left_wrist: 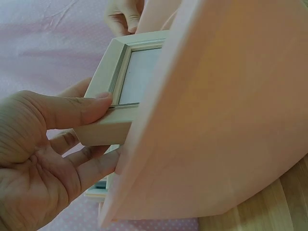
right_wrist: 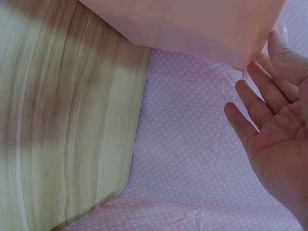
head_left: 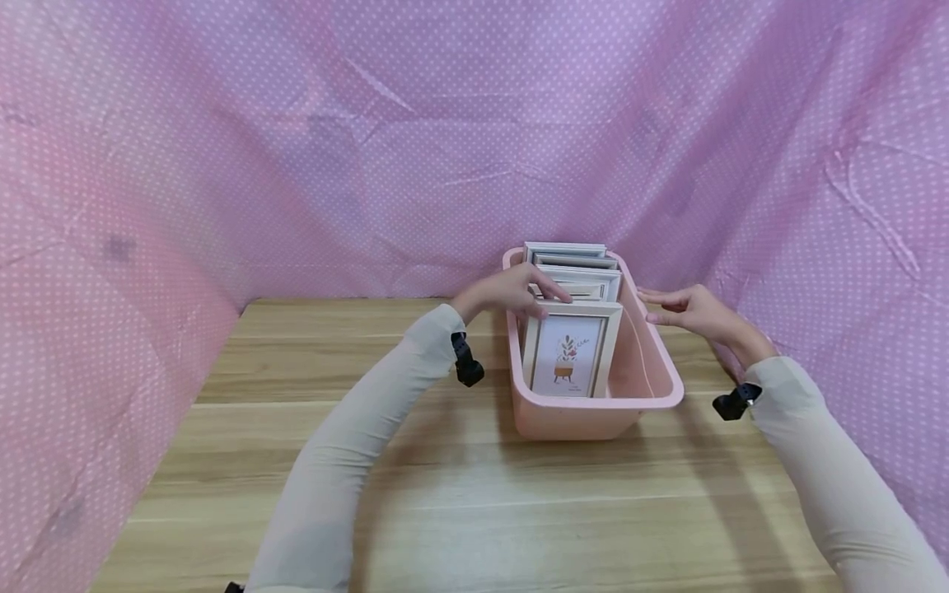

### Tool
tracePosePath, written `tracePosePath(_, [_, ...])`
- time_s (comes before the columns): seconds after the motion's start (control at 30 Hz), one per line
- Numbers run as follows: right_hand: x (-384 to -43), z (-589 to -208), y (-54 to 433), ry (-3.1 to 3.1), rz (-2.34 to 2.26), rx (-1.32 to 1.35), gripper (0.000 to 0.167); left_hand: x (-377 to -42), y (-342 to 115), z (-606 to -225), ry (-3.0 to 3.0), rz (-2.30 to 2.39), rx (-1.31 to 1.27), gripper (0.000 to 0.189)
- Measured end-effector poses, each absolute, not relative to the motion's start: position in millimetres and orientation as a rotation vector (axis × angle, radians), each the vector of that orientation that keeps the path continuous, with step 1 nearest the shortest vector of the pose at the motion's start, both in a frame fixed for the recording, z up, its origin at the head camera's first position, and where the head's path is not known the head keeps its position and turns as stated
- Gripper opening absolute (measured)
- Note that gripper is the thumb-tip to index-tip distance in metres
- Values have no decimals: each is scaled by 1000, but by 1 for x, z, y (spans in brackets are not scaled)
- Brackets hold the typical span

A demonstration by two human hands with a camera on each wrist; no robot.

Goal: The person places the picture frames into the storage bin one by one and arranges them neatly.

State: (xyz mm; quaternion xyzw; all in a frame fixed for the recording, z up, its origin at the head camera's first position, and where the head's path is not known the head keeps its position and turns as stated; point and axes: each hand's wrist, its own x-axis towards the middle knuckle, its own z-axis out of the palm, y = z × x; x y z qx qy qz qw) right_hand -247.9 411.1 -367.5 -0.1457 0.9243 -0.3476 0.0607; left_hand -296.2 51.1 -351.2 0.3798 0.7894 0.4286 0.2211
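Observation:
My left hand (head_left: 511, 292) grips a cream picture frame (head_left: 610, 354) by its upper left corner, thumb on the front and fingers behind. The frame stands leaning back in a pink plastic bin (head_left: 571, 420), its print of a potted plant facing me. In the left wrist view the thumb presses the moulding of the picture frame (left_wrist: 103, 72). Several more picture frames (head_left: 567, 248) stand in a row behind it. My right hand (head_left: 697, 313) is at the bin's right rim, fingers fairly straight and fingertips right at the edge, as the right wrist view also shows.
The bin stands on a wood-grain table (head_left: 445, 511), near its back right. Pink dotted cloth (head_left: 371, 165) hangs behind and along both sides. Black wrist straps (head_left: 467, 360) sit over the pale sleeves.

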Motion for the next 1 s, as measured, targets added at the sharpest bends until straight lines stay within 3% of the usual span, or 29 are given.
tracePosePath(1.0, [-248, -368, 410, 2771, -1057, -395, 52, -309, 59, -341, 2205, 867, 1054, 51])
